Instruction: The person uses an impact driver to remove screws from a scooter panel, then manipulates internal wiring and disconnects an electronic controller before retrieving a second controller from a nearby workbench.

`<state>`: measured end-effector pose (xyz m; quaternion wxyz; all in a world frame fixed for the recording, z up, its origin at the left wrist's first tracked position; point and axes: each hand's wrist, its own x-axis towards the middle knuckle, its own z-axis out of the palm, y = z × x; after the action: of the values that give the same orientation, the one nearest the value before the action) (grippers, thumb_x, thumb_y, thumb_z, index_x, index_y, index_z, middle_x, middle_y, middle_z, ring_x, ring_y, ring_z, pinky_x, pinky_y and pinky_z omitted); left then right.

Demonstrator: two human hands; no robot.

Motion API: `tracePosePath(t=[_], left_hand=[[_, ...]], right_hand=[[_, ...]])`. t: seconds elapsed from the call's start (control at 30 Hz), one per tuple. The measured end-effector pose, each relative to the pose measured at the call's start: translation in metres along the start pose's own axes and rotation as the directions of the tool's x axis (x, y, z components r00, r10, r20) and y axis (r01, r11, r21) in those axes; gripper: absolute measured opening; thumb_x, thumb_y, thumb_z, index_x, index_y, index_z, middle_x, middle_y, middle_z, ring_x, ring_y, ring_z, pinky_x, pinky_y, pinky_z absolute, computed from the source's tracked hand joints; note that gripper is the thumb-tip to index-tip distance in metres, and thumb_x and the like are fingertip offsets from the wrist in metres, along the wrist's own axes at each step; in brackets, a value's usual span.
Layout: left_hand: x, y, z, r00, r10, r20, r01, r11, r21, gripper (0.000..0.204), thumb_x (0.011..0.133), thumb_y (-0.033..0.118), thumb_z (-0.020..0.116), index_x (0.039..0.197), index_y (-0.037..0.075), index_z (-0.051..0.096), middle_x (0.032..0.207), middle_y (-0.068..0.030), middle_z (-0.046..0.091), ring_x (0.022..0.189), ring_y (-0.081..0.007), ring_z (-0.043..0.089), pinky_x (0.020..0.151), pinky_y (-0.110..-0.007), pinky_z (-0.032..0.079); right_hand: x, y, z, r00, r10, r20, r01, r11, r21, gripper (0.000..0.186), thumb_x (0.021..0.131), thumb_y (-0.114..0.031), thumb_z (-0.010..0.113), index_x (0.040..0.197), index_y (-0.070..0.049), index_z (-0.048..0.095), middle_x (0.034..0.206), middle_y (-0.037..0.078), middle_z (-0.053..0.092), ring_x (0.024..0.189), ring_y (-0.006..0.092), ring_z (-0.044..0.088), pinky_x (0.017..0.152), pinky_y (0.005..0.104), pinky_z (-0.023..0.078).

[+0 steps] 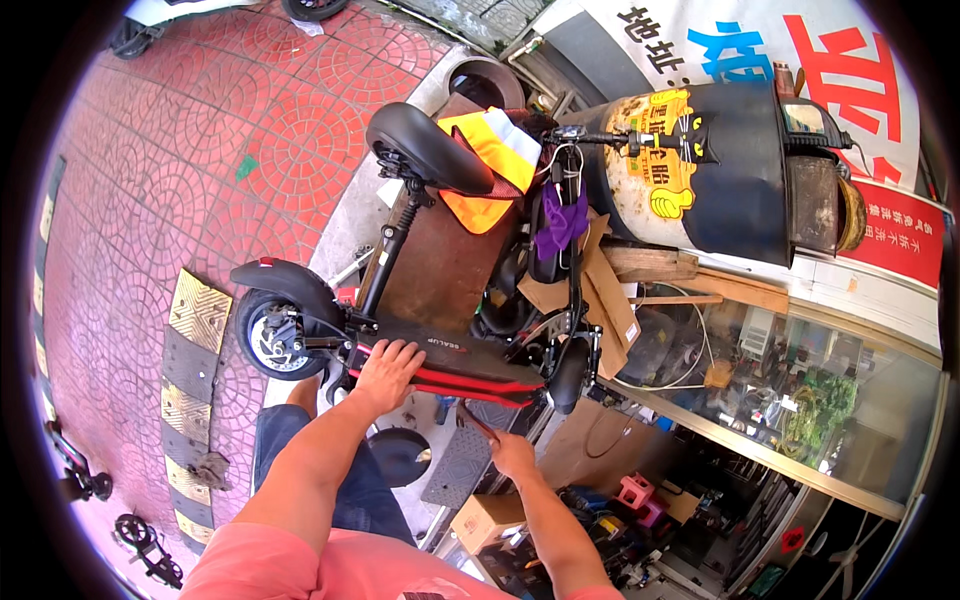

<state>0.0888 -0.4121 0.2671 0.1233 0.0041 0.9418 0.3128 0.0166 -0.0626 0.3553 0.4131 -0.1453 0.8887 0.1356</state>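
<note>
An electric scooter with a black deck and red side trim lies across a stand in front of me. Its rear wheel, under a black mudguard, is at the left; the front wheel is at the right. My left hand rests flat on the deck near its rear end, fingers spread. Below the deck's right part, my right hand is closed round the end of a thin reddish-brown handle. That handle slants up toward the deck's underside, and its far end is hard to make out.
Behind the deck are a black seat, an orange and yellow vest and a purple cloth. A big dark drum stands at back right. Cardboard leans near the front wheel. A box and a glass cabinet are at right.
</note>
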Motion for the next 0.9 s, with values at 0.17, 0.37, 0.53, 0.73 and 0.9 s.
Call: tracePosePath(t=[0.17, 0.37, 0.53, 0.73, 0.9], left_hand=[[-0.001, 0.0, 0.001, 1.0, 0.009, 0.007, -0.009, 1.0, 0.009, 0.076, 0.088, 0.042, 0.075, 0.151, 0.01, 0.049, 0.153, -0.0094, 0.049, 0.143, -0.0298, 0.042, 0.121, -0.049, 0.027], [-0.001, 0.003, 0.003, 1.0, 0.015, -0.004, -0.015, 1.0, 0.019, 0.074, 0.087, 0.04, 0.076, 0.151, 0.011, 0.049, 0.152, -0.0084, 0.049, 0.142, -0.0286, 0.042, 0.12, -0.048, 0.028], [0.003, -0.002, 0.023, 0.997, -0.001, -0.084, 0.003, 1.0, 0.016, 0.075, 0.088, 0.038, 0.077, 0.152, 0.011, 0.047, 0.152, -0.0091, 0.049, 0.143, -0.0297, 0.041, 0.121, -0.048, 0.028], [0.009, 0.001, 0.016, 1.0, -0.003, 0.015, 0.003, 1.0, -0.001, 0.074, 0.089, 0.039, 0.077, 0.151, 0.011, 0.048, 0.153, -0.0083, 0.05, 0.144, -0.0288, 0.041, 0.121, -0.049, 0.028], [0.008, 0.002, 0.017, 1.0, 0.007, 0.012, -0.007, 1.0, -0.005, 0.074, 0.088, 0.039, 0.077, 0.151, 0.012, 0.049, 0.153, -0.0085, 0.05, 0.143, -0.0292, 0.042, 0.12, -0.049, 0.029]], right_hand=[[0.005, 0.0, -0.019, 0.993, -0.085, 0.08, 0.066, 0.974, 0.216, 0.029, 0.097, -0.031, 0.063, 0.12, -0.016, 0.075, 0.098, 0.021, 0.075, 0.095, 0.0419, 0.071, 0.084, 0.0519, 0.056], [0.003, -0.018, -0.011, 0.981, -0.187, 0.051, 0.177, 0.973, 0.149, 0.027, 0.098, -0.03, 0.064, 0.118, -0.017, 0.076, 0.102, 0.02, 0.074, 0.098, 0.0428, 0.07, 0.086, 0.0493, 0.056], [0.005, -0.018, -0.031, 0.999, -0.027, -0.039, 0.041, 0.909, 0.416, 0.026, 0.099, -0.029, 0.063, 0.11, -0.009, 0.076, 0.095, 0.019, 0.075, 0.089, 0.0375, 0.072, 0.076, 0.0438, 0.055], [-0.006, -0.024, -0.005, 0.983, -0.099, 0.156, 0.078, 0.987, 0.137, 0.026, 0.1, -0.03, 0.058, 0.116, -0.019, 0.076, 0.103, 0.018, 0.074, 0.101, 0.042, 0.069, 0.09, 0.0521, 0.054], [-0.003, 0.001, 0.0, 0.986, -0.068, 0.15, 0.041, 0.984, 0.176, 0.025, 0.1, -0.032, 0.059, 0.113, -0.019, 0.076, 0.105, 0.016, 0.075, 0.104, 0.0405, 0.069, 0.09, 0.0529, 0.053]])
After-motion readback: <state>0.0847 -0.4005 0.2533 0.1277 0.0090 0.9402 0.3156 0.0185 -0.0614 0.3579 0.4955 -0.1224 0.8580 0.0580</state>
